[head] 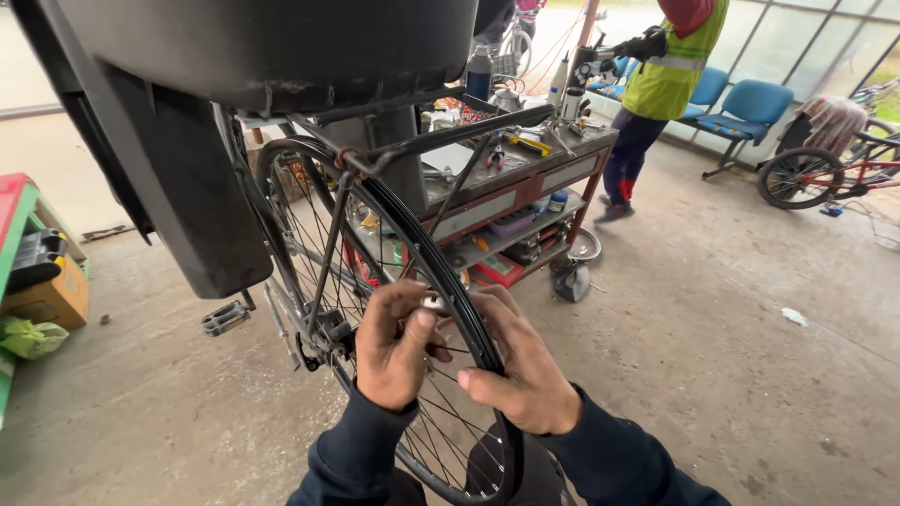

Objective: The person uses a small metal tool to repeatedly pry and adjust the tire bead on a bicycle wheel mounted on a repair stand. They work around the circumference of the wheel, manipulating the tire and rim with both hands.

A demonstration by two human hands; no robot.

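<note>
Hands at the black metal wheel rim (394, 211): left hand (396, 349) pinches a small silvery piece (433, 303) against it, right hand (520, 370) cups the rim, fingers half curled.

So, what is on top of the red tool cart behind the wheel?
The cart top holds a yellow-handled tool, pliers and bottles. The wheel covers its left part.

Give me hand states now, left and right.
Left hand: closed, pinching a small silvery part at the wheel rim.
Right hand: fingers curled on the rim; what it holds cannot be told.
</note>
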